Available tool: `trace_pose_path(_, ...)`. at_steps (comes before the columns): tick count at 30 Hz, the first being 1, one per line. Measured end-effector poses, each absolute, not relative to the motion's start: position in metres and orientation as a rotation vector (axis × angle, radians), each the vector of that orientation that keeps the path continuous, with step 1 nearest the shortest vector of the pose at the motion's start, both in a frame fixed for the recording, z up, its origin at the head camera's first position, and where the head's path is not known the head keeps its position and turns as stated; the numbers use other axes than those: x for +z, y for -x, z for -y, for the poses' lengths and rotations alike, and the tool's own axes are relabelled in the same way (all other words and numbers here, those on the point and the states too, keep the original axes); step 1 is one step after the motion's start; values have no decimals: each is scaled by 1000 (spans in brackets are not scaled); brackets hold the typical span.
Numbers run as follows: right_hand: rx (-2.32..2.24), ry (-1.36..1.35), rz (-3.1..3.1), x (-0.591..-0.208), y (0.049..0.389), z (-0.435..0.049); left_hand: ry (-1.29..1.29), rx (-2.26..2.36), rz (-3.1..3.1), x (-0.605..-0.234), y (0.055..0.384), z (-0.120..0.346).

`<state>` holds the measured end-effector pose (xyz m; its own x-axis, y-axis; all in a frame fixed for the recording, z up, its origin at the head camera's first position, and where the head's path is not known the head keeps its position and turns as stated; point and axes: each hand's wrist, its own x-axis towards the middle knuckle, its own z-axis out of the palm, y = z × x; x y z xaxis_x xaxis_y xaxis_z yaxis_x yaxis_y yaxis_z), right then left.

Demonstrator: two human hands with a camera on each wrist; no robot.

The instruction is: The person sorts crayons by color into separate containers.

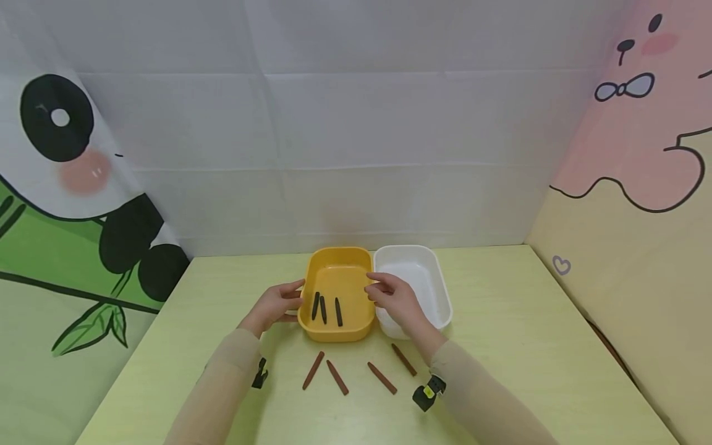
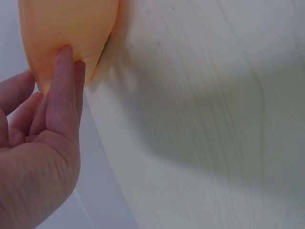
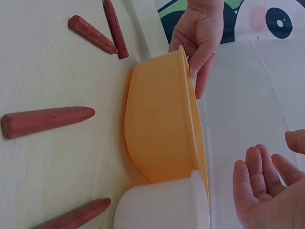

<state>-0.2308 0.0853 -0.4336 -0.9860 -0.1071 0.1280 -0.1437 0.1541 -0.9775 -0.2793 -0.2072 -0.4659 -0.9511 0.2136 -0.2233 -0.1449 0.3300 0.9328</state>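
Observation:
My left hand (image 1: 276, 304) holds the left side of a yellow plastic tray (image 1: 334, 334), with its fingers (image 2: 62, 95) against the outer wall and a digit at the rim. Inside that tray lie three black crayons (image 1: 339, 312), toward its near left part. Over the tray's right rim hovers my right hand (image 1: 395, 301), fingers (image 3: 257, 171) loosely bent and nothing visible between them. A white tray (image 1: 439, 290) sits right beside the yellow one, partly hidden under the right hand and wrist.
Several reddish-brown crayons (image 1: 382, 377) lie spread on the pale yellow table (image 1: 500, 346), in front of the trays and between my forearms. A pale hanging sheet (image 1: 356, 123) closes off the back. Panels printed with cartoon animals (image 1: 639, 142) flank both sides.

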Motion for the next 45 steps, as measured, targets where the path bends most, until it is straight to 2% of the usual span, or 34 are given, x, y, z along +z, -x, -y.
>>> trace_pose_path(16,1920,-229,2408,-433,230,-149,-49,1677,-2295,-468,279,207)
trace_pose_path(26,1699,-240,2458,-435,230,-195,-62,1683,-2288,-468,279,208)
trace_pose_path(45,1818,-157,2461,-447,238,-247,-98,1672,-2337,-469,271,210)
